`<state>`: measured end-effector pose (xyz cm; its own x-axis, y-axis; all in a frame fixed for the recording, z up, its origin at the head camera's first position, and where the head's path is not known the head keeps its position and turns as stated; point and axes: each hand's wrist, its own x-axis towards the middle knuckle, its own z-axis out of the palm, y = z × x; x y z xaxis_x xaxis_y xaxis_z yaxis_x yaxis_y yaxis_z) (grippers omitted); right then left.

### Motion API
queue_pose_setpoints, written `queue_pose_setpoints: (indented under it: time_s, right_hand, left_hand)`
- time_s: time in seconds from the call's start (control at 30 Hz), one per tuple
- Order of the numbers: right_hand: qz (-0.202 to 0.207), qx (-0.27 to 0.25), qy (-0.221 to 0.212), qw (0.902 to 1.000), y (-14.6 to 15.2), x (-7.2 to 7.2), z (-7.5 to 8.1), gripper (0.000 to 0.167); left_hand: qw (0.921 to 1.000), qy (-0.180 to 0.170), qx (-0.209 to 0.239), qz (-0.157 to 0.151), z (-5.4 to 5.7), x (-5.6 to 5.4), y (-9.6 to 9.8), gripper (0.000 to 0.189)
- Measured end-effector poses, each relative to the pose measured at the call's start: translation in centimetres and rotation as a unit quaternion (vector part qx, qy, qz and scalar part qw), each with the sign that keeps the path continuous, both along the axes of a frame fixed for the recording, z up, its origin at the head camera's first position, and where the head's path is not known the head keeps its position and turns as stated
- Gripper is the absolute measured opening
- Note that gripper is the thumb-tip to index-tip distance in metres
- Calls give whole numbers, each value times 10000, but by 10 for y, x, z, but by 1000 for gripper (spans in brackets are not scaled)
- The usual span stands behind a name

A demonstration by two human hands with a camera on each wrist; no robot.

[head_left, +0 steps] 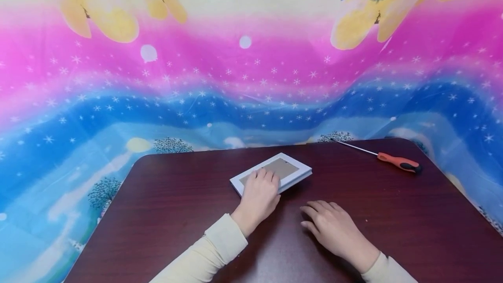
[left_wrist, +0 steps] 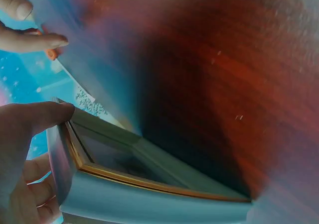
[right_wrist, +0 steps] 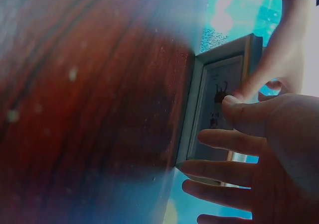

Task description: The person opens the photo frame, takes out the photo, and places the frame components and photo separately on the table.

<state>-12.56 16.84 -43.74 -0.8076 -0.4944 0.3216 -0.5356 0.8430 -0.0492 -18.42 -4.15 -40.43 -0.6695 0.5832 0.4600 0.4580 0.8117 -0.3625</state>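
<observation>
Picture frame (head_left: 284, 167), just one, is grasped by the left hand (head_left: 259, 195); the right hand (head_left: 337, 229) is nearby, fingers (right_wrist: 219, 172) released; one screwdriver (head_left: 394, 160) lies far right on the tabletop (head_left: 165, 204).

**No Readable Text in Any View**

No word, number, brand or label can be read in the head view or either wrist view. The picture frame (right_wrist: 192, 102) shows small dark marks (right_wrist: 220, 92) on its print, too blurred to tell whether any of them is lettering.
</observation>
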Motion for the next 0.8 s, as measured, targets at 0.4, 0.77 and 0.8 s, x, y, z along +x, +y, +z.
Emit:
queue_pose_setpoints:
  time_s: [0.4,0.77,0.8]
  right_hand:
    - [8,-52,41,10000,-1,0,0,32]
    - [56,-80,176,9998,0,-1,-2,32]
    - [58,-68,176,9998,0,-1,-3,32]
  left_hand:
    - [9993,-207,-296,104,-23,5,0,40]
    - [9995,-242,-187,-52,-38,7,2,35]
    - [9994,-260,-205,-43,-38,8,2,34]
